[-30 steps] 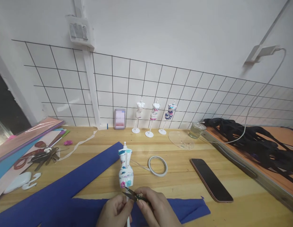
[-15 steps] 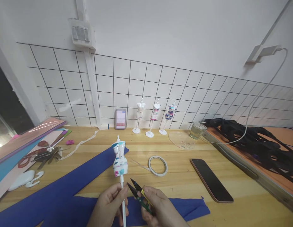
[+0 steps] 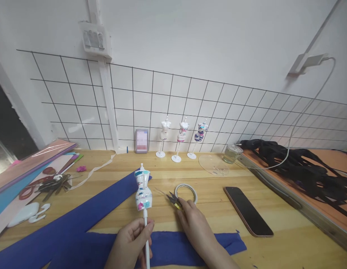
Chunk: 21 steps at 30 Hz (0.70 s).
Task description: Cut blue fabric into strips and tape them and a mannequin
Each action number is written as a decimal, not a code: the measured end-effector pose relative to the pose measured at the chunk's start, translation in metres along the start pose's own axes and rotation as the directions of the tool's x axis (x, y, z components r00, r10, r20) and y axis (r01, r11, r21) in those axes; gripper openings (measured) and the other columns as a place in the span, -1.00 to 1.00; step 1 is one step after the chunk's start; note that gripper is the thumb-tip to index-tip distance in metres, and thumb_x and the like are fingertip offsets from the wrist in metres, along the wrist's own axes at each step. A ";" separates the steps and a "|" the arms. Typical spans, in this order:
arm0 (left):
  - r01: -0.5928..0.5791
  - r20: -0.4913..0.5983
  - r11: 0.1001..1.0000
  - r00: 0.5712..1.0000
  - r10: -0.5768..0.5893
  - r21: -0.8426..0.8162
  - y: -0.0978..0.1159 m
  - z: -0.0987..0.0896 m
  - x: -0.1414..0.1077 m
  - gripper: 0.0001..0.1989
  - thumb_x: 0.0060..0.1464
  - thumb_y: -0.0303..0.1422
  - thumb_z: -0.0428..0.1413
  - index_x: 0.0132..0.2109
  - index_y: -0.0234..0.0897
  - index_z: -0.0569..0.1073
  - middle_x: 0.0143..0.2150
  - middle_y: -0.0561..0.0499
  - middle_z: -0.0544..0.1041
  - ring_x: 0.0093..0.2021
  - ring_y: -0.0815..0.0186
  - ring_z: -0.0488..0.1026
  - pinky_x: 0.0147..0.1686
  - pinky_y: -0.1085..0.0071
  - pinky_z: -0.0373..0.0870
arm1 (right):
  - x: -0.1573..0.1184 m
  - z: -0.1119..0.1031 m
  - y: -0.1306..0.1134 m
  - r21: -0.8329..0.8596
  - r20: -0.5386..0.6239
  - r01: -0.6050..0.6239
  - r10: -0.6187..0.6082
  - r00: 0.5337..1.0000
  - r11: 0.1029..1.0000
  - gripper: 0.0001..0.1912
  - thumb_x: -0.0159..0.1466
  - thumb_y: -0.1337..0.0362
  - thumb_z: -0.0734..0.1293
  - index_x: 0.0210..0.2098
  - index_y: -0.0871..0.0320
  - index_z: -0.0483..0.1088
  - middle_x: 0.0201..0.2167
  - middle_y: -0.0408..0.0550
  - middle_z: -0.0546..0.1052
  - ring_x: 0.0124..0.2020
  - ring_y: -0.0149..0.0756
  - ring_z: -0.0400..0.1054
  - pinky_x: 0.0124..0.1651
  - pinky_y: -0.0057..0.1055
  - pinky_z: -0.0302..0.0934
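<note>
My left hand is closed around the white stand rod of a small mannequin, which is held upright. Teal, pink and dark patches mark its white torso. My right hand has its fingers curled over a pair of thread snips with dark blades and a bit of yellow. The snips are low over the table, blades pointing away to the left, just beside a roll of tape. Under my hands lies a dark blue cloth piece; a long blue cloth strip runs diagonally behind the mannequin.
Three small mannequins on stands line the back, beside a small card or screen. A phone, a clear disc and a glass are at right. Scissors, keys and earphones are at left.
My right hand has moved forward with the snips, away from the mannequin's rod to the tape roll. My left hand still holds the mannequin in nearly the same place.
</note>
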<state>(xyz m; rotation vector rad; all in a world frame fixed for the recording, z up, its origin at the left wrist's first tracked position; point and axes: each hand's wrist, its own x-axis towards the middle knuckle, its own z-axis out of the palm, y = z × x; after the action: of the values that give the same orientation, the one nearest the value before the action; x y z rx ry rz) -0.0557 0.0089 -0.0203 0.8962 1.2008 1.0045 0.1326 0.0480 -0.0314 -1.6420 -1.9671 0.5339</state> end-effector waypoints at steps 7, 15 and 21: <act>-0.050 -0.023 0.990 0.998 0.053 0.131 -0.004 0.007 -0.006 -0.50 -0.34 0.08 0.17 -0.44 -0.30 0.43 -0.69 0.20 0.27 -0.81 0.50 0.15 -0.85 0.55 0.09 | 0.003 0.013 0.007 -0.171 0.013 0.172 -0.172 0.985 0.970 -0.60 0.23 0.52 0.07 -0.04 0.15 0.35 -0.32 0.05 0.39 -0.27 -0.26 0.31 -0.23 -0.45 0.16; -0.051 -0.013 0.988 0.998 0.053 0.148 -0.009 0.010 -0.007 -0.50 -0.30 0.11 0.13 -0.45 -0.28 0.42 -0.70 0.19 0.25 -0.76 0.49 0.12 -0.81 0.54 0.01 | -0.007 -0.002 -0.014 -0.037 -0.178 0.330 -0.332 0.926 0.943 -0.76 0.24 0.41 0.17 -0.14 0.12 0.37 -0.17 0.07 0.36 -0.12 -0.17 0.22 -0.08 -0.27 0.10; -0.157 0.070 0.937 0.987 0.143 0.311 -0.015 0.011 -0.007 -0.59 -0.17 0.00 0.10 -0.46 -0.31 0.41 -0.66 0.18 0.16 -0.63 0.45 0.11 -0.62 0.51 0.04 | -0.023 -0.002 -0.043 0.391 -0.149 0.323 -0.287 0.946 0.862 -0.92 0.23 0.27 0.25 -0.30 0.15 0.34 -0.35 -0.06 0.41 -0.29 -0.32 0.28 -0.21 -0.41 0.16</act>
<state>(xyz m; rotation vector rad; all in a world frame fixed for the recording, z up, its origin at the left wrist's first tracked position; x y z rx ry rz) -0.0434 -0.0030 -0.0303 1.2732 1.2899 0.9194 0.1033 0.0175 -0.0066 -1.0513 -1.8461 0.6837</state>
